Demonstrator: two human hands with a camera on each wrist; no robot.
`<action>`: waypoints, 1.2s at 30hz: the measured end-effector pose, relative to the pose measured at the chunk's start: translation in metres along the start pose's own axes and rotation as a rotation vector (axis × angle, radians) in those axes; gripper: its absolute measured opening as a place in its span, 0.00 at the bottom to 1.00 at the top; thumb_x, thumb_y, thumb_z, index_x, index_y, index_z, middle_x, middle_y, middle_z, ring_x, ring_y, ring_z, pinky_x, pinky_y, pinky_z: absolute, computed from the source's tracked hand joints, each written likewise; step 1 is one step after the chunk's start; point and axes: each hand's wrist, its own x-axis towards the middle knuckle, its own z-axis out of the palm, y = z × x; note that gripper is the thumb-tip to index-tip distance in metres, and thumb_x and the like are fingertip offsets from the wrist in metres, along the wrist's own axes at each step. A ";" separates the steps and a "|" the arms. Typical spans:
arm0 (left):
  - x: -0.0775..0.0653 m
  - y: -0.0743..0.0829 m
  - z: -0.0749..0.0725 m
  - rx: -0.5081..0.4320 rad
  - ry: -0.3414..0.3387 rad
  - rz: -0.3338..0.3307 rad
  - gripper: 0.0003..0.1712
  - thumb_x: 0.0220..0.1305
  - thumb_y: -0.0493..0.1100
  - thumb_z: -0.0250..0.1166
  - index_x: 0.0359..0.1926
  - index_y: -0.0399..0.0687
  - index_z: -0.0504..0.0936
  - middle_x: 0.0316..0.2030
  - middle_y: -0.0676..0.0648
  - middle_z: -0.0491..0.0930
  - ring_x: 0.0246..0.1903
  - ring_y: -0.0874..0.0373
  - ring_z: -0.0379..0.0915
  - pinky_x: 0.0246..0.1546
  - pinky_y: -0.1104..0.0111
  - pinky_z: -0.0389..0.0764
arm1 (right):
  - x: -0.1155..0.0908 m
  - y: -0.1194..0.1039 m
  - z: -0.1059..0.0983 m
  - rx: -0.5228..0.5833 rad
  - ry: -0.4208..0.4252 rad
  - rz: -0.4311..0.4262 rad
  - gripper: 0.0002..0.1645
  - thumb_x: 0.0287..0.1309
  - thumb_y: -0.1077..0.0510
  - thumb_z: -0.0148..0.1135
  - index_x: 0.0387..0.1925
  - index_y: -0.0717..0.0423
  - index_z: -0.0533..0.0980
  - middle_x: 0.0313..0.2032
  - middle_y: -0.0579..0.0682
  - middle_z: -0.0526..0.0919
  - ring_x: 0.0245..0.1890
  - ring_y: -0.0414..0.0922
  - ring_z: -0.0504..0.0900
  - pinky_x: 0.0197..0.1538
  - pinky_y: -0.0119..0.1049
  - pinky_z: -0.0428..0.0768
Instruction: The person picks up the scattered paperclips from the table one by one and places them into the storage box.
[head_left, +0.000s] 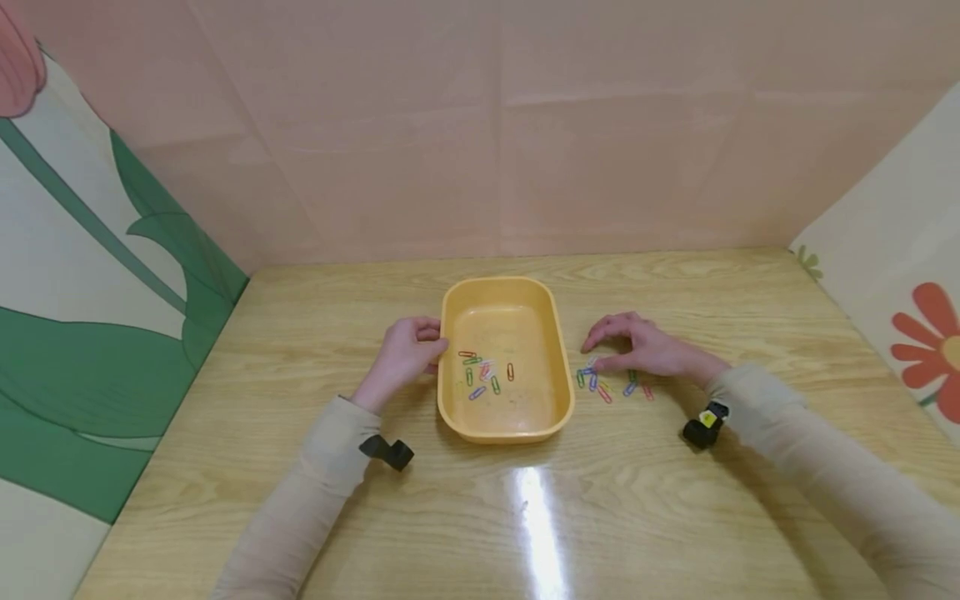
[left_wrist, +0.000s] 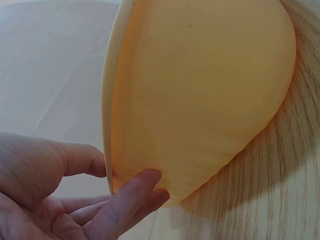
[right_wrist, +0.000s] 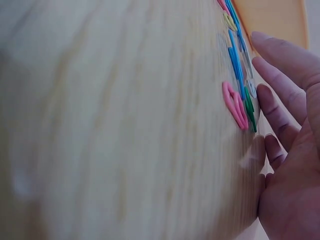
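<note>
**Left hand at the tray, right hand over the loose clips**

Your left hand (head_left: 408,350) sits just left of centre in the head view, against the left side of the yellow tray (head_left: 558,350). In the left wrist view your fingers (left_wrist: 131,197) curl against the tray's outer wall (left_wrist: 200,95), and your thumb is at the rim, so you are holding its edge. The tray stands in the middle of the wooden table (head_left: 675,500), and several coloured paper clips (head_left: 483,372) lie scattered on its floor.

Your right hand (head_left: 645,348) is right of centre, arched over a second small group of loose clips (head_left: 611,386) lying on the table just beside the tray's right wall. The fingers (right_wrist: 280,82) are relaxed and lightly bent, close over the pink, blue and green clips (right_wrist: 237,95); you have none of them pinched as far as can be seen.
</note>
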 end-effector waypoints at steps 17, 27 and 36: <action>-0.001 0.001 0.001 0.010 0.010 -0.015 0.21 0.65 0.34 0.59 0.58 0.31 0.72 0.49 0.36 0.78 0.41 0.48 0.80 0.33 0.65 0.86 | 0.004 0.018 0.003 -0.033 0.021 -0.049 0.05 0.56 0.55 0.68 0.36 0.44 0.81 0.47 0.46 0.77 0.55 0.51 0.60 0.56 0.56 0.51; -0.001 0.002 0.000 0.011 0.005 -0.011 0.20 0.66 0.34 0.59 0.58 0.31 0.72 0.49 0.36 0.78 0.41 0.47 0.80 0.34 0.63 0.86 | -0.001 -0.018 0.003 -0.024 0.024 -0.028 0.03 0.57 0.64 0.65 0.33 0.61 0.80 0.47 0.60 0.75 0.54 0.60 0.59 0.56 0.61 0.49; -0.003 0.004 0.000 0.010 0.001 -0.005 0.21 0.66 0.34 0.59 0.58 0.31 0.72 0.49 0.35 0.78 0.42 0.46 0.80 0.36 0.60 0.86 | 0.005 0.003 -0.003 0.088 -0.027 -0.074 0.04 0.62 0.65 0.59 0.39 0.61 0.77 0.41 0.57 0.79 0.45 0.51 0.73 0.51 0.36 0.71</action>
